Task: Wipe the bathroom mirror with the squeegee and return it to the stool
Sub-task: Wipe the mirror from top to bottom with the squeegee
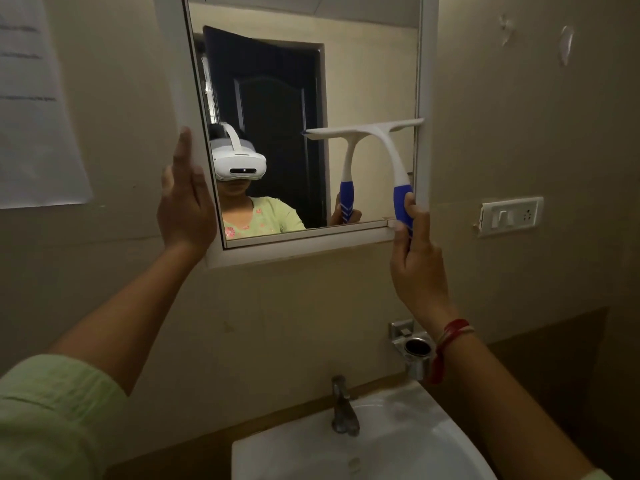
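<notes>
Sink (pixel 398 445) lowest, directly below the mirror (pixel 363 81). My left hand (pixel 185 202) lies flat, fingers straight, on the mirror's left frame, holding nothing, probably to steady the frame. My right hand (pixel 415 258) has its grip clenched round the blue handle of the squeegee (pixel 381 133), blade against the glass at the mirror's right edge, placed for a stroke. Stool not in view.

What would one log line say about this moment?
step: mirror wipe | right hand: grips squeegee handle, blade against glass, right side | left hand: flat on mirror's left edge
</notes>
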Demonstrator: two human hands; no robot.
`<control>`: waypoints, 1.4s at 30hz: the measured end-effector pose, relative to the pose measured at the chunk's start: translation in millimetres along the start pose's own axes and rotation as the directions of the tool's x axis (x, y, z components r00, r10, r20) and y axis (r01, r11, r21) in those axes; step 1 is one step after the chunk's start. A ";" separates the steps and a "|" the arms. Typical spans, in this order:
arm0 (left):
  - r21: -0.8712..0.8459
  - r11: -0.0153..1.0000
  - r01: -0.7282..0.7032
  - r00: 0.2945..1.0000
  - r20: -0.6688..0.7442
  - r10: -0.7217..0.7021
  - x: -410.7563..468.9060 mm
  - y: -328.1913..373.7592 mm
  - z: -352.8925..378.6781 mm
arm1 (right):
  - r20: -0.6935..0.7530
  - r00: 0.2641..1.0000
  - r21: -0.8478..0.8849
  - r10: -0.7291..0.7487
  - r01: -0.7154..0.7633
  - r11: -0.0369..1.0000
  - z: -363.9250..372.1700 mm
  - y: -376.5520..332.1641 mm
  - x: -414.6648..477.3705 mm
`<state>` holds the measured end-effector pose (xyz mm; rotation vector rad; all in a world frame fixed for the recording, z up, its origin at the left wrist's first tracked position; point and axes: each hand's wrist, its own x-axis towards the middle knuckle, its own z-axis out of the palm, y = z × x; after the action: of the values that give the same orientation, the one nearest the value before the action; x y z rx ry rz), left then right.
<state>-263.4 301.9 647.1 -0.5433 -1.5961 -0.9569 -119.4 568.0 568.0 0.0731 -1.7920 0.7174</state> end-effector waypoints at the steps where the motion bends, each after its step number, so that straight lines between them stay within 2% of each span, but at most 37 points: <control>1: 0.003 1.000 -0.003 1.000 -0.004 0.003 -0.3 -0.1 0.5 | 0.009 1.000 0.000 0.009 -0.009 1.000 0.2 1.1 -4.1; 23: 0.004 1.000 -0.017 1.000 -0.015 0.017 0.2 -1.0 1.6 | 0.095 0.982 -0.037 0.163 -0.161 0.986 3.7 22.9 -89.8; 33: -0.055 0.998 0.017 1.000 -0.007 -0.017 -3.6 10.8 -5.5 | 0.129 0.981 -0.061 0.143 -0.136 0.989 -5.1 29.5 -119.6; 42: -0.006 0.999 0.034 0.999 0.001 -0.034 -1.7 10.6 -5.2 | 0.152 0.974 -0.084 0.168 -0.156 0.984 -9.7 24.3 -120.5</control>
<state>-251.8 303.9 648.7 -0.5225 -1.6085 -0.9876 -78.4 556.4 452.2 -0.0668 -1.9915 0.7807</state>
